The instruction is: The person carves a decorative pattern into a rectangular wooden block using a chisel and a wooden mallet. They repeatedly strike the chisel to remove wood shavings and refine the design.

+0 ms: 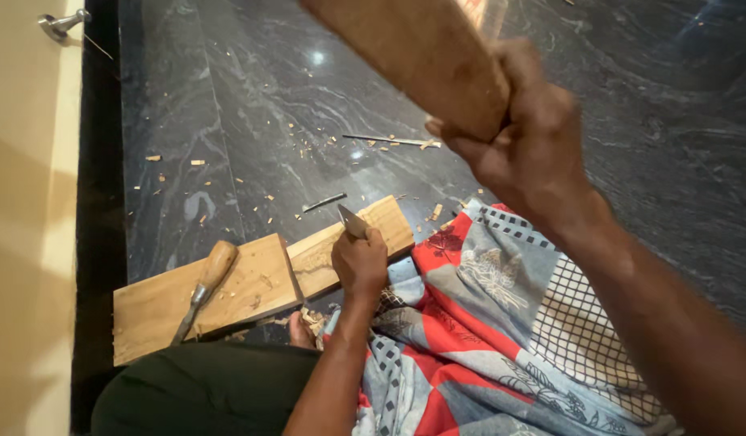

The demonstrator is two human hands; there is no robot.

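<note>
- Left hand (pixel 359 260) closed around a chisel (pixel 353 221), blade tip set on the plank (pixel 353 242) that lies on the dark stone floor (pixel 252 105), just in front of the knee.
- Right hand (pixel 522 133) raised high and gripped tight on a wooden block (pixel 413 48), held like a mallet, well above the chisel.
- Progress, as judged: chips (pixel 308 149) are scattered over the floor and the plank surface looks roughened beside the blade, so cutting is under way; how deep the cut is cannot be told.
- A second plank (pixel 159 311) lies touching the first, with a spare wood-handled chisel (pixel 203 287) resting on it.
- A thin sliver (pixel 389 140) and a dark strip (pixel 324 202) lie beyond the plank.
- Patterned cloth (pixel 486 323) covers the lap at right, its edge near the plank end; it could crowd the work.
- Wall (pixel 26 202) at left.
</note>
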